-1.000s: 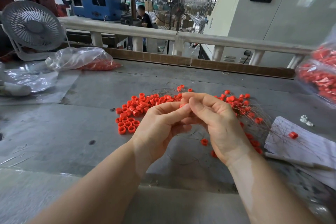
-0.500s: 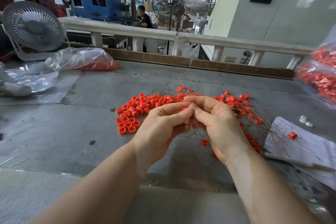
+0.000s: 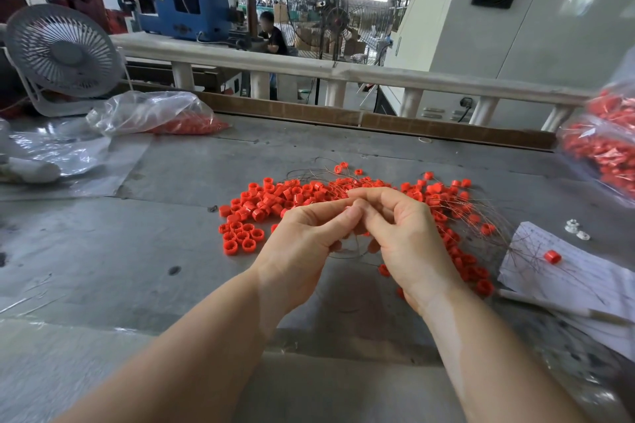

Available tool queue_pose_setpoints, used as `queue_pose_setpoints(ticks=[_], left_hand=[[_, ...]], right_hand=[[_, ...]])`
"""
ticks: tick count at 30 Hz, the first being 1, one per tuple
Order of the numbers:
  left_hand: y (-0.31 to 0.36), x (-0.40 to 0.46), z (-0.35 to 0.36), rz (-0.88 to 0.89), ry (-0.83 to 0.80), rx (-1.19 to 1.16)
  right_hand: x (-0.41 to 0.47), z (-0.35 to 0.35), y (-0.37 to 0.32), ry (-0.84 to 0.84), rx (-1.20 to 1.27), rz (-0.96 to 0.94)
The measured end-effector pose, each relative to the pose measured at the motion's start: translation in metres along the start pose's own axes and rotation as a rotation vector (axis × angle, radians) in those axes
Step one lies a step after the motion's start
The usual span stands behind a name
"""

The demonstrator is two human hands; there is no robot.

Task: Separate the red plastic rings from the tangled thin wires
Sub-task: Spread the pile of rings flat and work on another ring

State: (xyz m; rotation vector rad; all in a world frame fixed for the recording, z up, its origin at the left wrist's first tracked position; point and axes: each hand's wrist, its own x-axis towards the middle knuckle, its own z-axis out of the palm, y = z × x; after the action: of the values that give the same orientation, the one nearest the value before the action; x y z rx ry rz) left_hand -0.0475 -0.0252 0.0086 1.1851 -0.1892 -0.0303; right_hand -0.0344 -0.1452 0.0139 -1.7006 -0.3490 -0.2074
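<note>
While the left hand (image 3: 302, 244) and right hand (image 3: 405, 237) meet fingertip to fingertip, both pinch thin wires (image 3: 347, 251) looping just below the grip; red plastic rings (image 3: 275, 199) lie heaped on the grey table (image 3: 137, 251) right behind it.

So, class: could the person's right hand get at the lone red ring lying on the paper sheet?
Probably yes: the red ring lies uncovered right of the right hand, though that hand now pinches thin wires.

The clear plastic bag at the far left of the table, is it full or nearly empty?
Nearly empty: the clear plastic bag lies collapsed on the table, red rings only along its lower edge.
</note>
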Motion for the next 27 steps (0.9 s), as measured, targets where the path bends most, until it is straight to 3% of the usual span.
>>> queue_pose_setpoints(ticks=[8,13,27], left_hand=[[-0.0007,0.0003,-0.0018,-0.031,0.015,0.011],[-0.0005,-0.0008,0.0,0.035,0.009,-0.03],[-0.0018,-0.0053,0.0071,0.186,0.035,0.113]], right_hand=[[-0.0006,-0.0024,-0.0007,-0.023,0.033,0.082],[-0.0029,0.0004,-0.005,-0.198,0.177,0.187],[-0.0067,0.0056,-0.0088,-0.056,0.206,0.114]])
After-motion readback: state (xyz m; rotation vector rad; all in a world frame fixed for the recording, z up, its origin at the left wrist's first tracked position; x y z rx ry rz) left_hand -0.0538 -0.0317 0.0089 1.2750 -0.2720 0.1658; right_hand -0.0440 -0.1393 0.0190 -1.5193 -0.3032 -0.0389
